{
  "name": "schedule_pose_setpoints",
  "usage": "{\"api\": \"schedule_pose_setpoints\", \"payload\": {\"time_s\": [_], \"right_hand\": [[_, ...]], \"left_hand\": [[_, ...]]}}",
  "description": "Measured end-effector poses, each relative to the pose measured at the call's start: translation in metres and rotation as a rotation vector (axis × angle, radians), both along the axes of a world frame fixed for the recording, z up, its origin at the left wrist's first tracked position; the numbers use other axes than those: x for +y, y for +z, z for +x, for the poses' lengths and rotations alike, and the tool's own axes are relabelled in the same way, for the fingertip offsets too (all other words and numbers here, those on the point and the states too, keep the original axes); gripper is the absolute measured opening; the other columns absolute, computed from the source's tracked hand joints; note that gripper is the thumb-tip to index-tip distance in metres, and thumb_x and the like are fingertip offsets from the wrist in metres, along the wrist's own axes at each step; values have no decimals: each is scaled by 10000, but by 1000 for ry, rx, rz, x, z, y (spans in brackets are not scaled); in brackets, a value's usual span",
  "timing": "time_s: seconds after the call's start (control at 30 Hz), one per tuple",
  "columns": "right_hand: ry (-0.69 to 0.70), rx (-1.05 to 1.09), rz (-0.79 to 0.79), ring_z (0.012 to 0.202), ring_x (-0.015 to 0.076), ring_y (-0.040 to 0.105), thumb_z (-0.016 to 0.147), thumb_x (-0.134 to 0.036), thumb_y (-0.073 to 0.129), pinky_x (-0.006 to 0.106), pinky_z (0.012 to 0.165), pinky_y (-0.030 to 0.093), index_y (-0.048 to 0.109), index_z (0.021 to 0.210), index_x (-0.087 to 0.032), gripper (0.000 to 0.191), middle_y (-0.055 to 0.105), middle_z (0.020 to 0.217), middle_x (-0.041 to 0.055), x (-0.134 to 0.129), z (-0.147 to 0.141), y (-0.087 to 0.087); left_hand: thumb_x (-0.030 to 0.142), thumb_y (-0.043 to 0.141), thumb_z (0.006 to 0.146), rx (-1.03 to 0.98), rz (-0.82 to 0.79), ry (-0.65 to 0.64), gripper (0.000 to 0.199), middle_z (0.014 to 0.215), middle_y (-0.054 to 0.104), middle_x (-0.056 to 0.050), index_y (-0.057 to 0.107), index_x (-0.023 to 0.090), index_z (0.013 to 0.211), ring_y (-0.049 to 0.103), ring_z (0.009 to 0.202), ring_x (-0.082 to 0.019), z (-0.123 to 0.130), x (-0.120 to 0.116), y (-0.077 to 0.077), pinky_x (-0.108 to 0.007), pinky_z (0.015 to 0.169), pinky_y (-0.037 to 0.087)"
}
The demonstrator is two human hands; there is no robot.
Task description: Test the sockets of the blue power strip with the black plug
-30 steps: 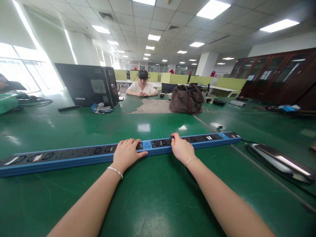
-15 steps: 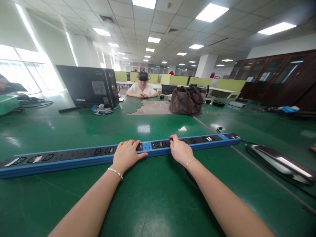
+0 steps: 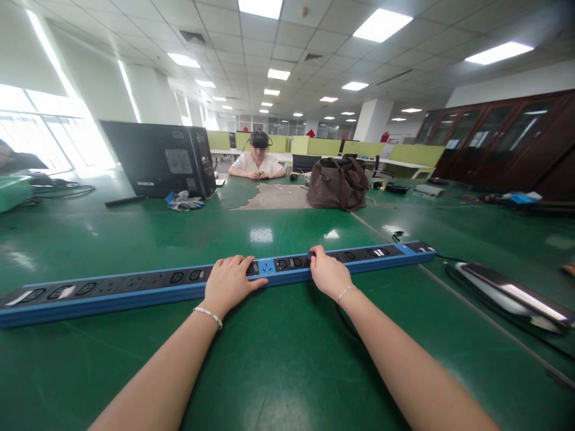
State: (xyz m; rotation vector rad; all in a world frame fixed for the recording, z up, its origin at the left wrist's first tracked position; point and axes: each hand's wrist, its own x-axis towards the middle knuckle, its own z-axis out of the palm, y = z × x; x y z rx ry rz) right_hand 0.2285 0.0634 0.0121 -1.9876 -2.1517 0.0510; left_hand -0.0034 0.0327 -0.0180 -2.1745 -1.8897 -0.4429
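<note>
A long blue and black power strip [image 3: 148, 293] lies across the green table, its sockets facing up. My left hand [image 3: 228, 282] is wrapped over its middle, thumb on the near side and fingers on top. Right of a blue socket [image 3: 266, 267], my right hand [image 3: 330, 275] is closed on a black plug [image 3: 310, 256] at the strip's top. The fingers mostly hide the plug; how deep it sits in the socket I cannot tell. A black cable [image 3: 345, 323] hangs below my right wrist.
Behind the strip stand a black computer case [image 3: 157, 158], grey-blue gloves [image 3: 184, 201] and a brown bag [image 3: 336, 184]. A person [image 3: 257, 164] sits at the far side. A dark, shiny device [image 3: 516, 293] with cables lies at the right. A green basket [image 3: 13, 193] is far left.
Both hands keep their places on the strip and plug. A little more of the black cable shows beneath my right wrist. The view has shifted very slightly.
</note>
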Motion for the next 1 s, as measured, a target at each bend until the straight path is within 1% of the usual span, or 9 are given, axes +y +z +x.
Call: {"api": "schedule_pose_setpoints", "payload": {"time_s": [0.17, 0.27, 0.4, 0.67, 0.77, 0.9, 1.0], "right_hand": [[-19, -29, 17, 749, 263, 642, 897, -315, 196, 349, 644, 426, 406, 1184, -215, 369, 657, 796, 103, -4, -3, -1], [-8, -47, 5, 744, 269, 643, 895, -310, 202, 355, 640, 430, 410, 1188, -202, 375, 657, 795, 108, -3, -5, -2], [9, -77, 32, 731, 270, 643, 890, -287, 212, 358, 630, 431, 403, 1212, -186, 388, 658, 790, 120, -2, -6, -4], [6, -86, 63, 698, 262, 641, 887, -292, 232, 343, 600, 419, 430, 1202, -202, 382, 666, 764, 109, -2, -5, -6], [28, -88, 94, 729, 240, 636, 892, -279, 236, 330, 630, 411, 459, 1178, -204, 370, 670, 796, 103, -2, -5, -5], [76, -111, 159, 860, 232, 607, 884, -264, 291, 333, 744, 387, 512, 1131, -184, 341, 669, 870, 110, -1, -4, -4], [84, -40, 146, 835, 212, 610, 881, -262, 300, 307, 737, 384, 516, 1143, -184, 348, 671, 865, 102, 0, -1, -5]], "left_hand": [[664, 407, 741, 3, 20, -10, 639, 1079, 598, -83, 521, 216, 1181, 520, 1021, -259, -1, 0, -1, -387, 885, 328], [663, 410, 740, 7, 17, -8, 634, 1082, 598, -80, 523, 219, 1177, 521, 1017, -258, -1, 0, -2, -388, 884, 327], [660, 404, 746, 18, 32, -5, 630, 1082, 598, -81, 522, 216, 1177, 518, 1016, -256, -1, 1, -2, -385, 887, 324], [657, 414, 742, 8, 15, -2, 631, 1087, 597, -84, 519, 221, 1186, 518, 1028, -258, 0, 0, -1, -383, 890, 329], [657, 412, 744, 7, 9, -1, 630, 1092, 597, -84, 520, 219, 1185, 519, 1027, -257, 0, 0, 0, -386, 890, 331], [658, 416, 741, -2, -3, 0, 630, 1106, 593, -85, 518, 227, 1190, 510, 1042, -256, 0, 0, 0, -380, 895, 327], [661, 414, 740, 1, 5, -2, 636, 1100, 596, -83, 516, 225, 1192, 509, 1041, -256, 0, 0, -1, -380, 896, 327]]}}
